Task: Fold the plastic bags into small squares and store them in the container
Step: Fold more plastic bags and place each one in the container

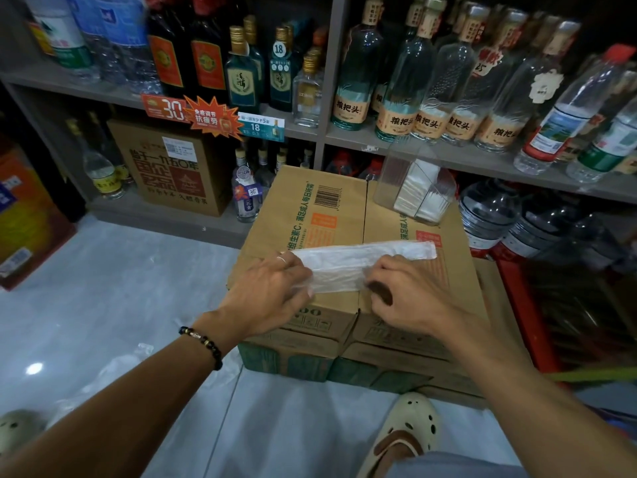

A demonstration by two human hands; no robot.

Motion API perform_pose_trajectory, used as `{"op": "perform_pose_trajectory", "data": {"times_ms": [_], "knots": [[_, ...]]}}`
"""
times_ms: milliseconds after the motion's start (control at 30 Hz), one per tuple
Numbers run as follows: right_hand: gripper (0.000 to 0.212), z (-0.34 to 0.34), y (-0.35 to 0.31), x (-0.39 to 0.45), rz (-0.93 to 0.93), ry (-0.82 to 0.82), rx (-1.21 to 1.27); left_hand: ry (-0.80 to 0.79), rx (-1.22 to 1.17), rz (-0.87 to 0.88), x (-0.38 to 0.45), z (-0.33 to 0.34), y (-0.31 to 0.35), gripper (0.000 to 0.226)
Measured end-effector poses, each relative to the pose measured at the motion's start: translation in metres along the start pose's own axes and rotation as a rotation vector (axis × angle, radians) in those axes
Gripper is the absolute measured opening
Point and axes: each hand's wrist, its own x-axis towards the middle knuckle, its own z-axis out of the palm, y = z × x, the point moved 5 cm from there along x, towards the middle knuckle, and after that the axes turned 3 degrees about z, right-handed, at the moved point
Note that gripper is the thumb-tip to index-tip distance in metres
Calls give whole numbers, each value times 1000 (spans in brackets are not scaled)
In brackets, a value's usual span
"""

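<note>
Bag (362,258) between both hands (flat).

Dim shop light, a bright glare spot on the floor tiles (33,369), edges bowed, blurred and darkened.

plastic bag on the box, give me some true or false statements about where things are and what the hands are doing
1. The plastic bag lies as a long strip on top of the cardboard box. True.
2. Only one of the hands touches the bag. False: the left hand and the right hand are both on it, at its near end.
3. The clear container sits on the box's far right corner. True.
4. The container holds nothing. False: white folded pieces show inside it.
5. The left wrist wears a beaded bracelet. True.
6. The box stands on a shelf among the bottles. False: it sits on other boxes on the floor.
</note>
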Motion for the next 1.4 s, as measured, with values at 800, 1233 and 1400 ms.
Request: {"op": "perform_pose_trajectory", "data": {"times_ms": [800, 1233, 1400], "knots": [[17, -4, 35, 13, 339, 92, 532, 91, -260, -320, 15, -9, -20, 15], [24, 5, 36, 43, 462, 24, 438, 176, 214, 11, 4, 2, -3, 41], [16, 1, 34, 44, 525, 19, 390, 35, 199, -18, -2, 22, -15, 58]]}}
